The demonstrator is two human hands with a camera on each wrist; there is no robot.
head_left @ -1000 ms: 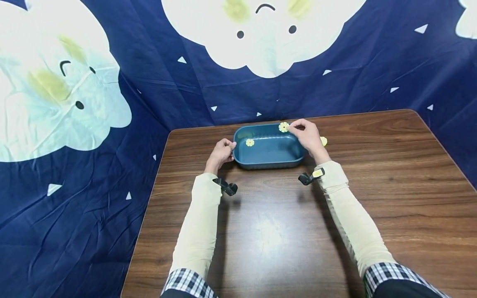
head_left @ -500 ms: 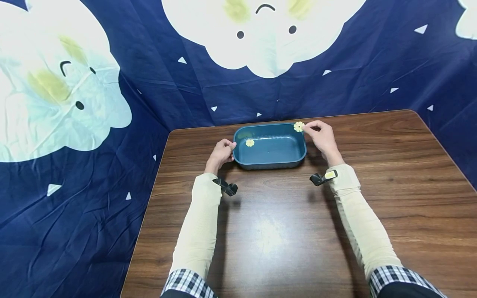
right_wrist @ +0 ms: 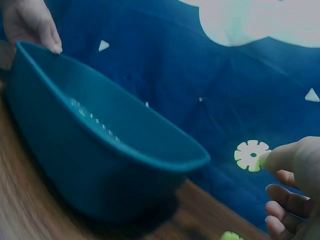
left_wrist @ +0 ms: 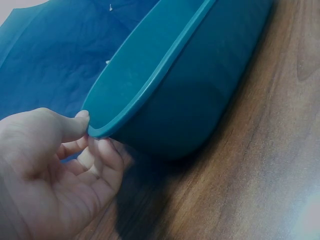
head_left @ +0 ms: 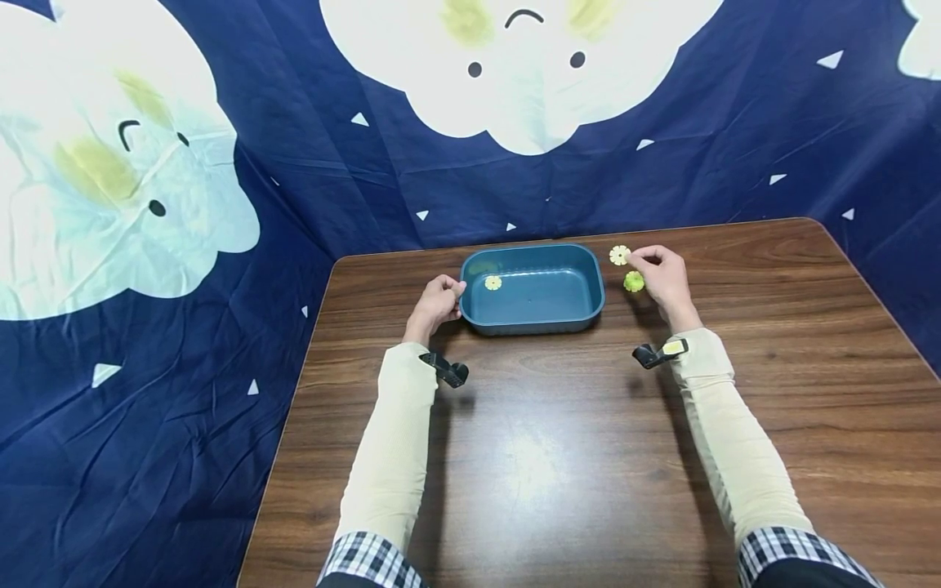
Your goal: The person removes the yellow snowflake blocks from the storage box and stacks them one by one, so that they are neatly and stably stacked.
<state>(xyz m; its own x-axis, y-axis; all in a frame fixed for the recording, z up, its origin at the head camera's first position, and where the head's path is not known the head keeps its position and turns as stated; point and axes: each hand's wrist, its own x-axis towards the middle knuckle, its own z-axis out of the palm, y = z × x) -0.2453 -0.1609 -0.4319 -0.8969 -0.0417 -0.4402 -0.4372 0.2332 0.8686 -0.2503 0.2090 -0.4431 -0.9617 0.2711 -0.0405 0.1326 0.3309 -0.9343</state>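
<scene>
A blue-green plastic tub (head_left: 531,328) stands on the table. My left hand (head_left: 439,300) grips the rim at its left end, the thumb on top and the fingers below in the left wrist view. To the right of the tub, my right hand (head_left: 665,282) pinches a pale yellow flower-shaped disc (right_wrist: 248,155) by its edge, held up off the table. Below that hand's fingertips lies a yellow-green flower-shaped disc (head_left: 634,282) on the table. Inside the tub, toward the left end, is a pale yellow flower-shaped disc (head_left: 493,282).
The brown wooden table (head_left: 529,506) reaches toward me and to the right. Along its back edge hangs a dark blue cloth (head_left: 353,180) with white cloud shapes, and it continues down the left side.
My right hand has moved right with its disc, from above the tub's right end to beside it. The yellow-green disc on the table now shows fully. My left hand has stayed put.
</scene>
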